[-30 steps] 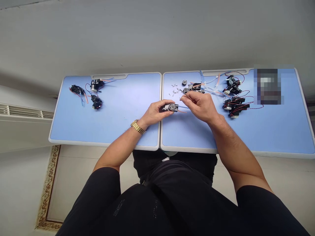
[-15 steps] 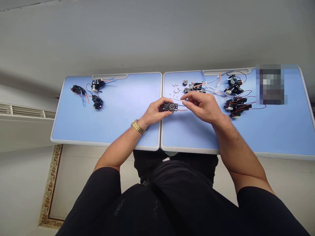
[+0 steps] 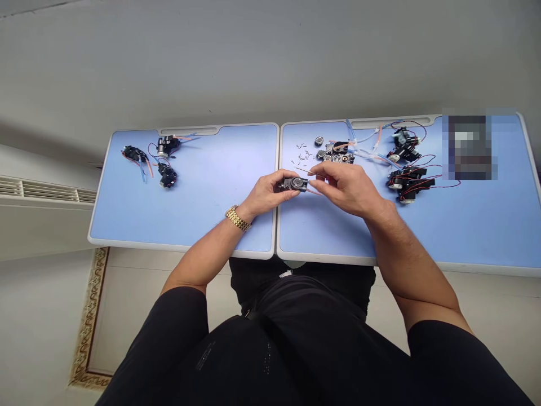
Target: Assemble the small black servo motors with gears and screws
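Observation:
My left hand [image 3: 273,189] is closed around a small black device [image 3: 298,183] with a round silver-rimmed disc on its upper face. A reddish tube [image 3: 313,192] comes out of its right end. My right hand [image 3: 349,183] pinches a thin metal rod [image 3: 301,169], whose tip points left above the device; its full shape is hidden by the fingers. The right fingertips are close to the device's right end, and whether they touch it I cannot tell. Just beyond the hands lie several small screws [image 3: 302,155].
Behind my right hand sit black-and-silver parts [image 3: 338,155] and a loose round part [image 3: 319,141]. Wired black assemblies [image 3: 408,183] with blue and orange tubes lie to the right. More assemblies [image 3: 168,146] rest on the left table [image 3: 211,220]. A seam divides the two tables.
My right hand has moved slightly left, bringing its fingers closer to the device. The rod has shifted and now slants more. My left hand keeps its hold almost in place.

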`<action>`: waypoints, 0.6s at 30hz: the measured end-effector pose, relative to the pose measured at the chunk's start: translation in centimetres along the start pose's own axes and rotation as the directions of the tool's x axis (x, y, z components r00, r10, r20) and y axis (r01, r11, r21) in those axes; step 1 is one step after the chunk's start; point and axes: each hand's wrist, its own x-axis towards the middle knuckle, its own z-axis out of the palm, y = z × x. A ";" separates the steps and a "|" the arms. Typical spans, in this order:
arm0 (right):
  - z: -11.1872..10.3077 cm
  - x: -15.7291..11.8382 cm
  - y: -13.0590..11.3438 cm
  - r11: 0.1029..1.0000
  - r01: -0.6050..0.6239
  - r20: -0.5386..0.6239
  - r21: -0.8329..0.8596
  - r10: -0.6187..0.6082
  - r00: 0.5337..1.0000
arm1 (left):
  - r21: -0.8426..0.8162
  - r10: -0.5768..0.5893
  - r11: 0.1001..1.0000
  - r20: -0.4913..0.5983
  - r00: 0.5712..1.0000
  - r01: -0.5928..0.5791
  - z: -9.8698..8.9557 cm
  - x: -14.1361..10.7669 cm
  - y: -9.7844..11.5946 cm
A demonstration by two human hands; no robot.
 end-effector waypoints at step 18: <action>-1.6 -0.9 -0.2 0.976 0.025 0.053 -0.215 -0.014 0.999 | -0.060 -0.025 0.998 -0.015 1.000 0.024 -0.4 0.2 0.5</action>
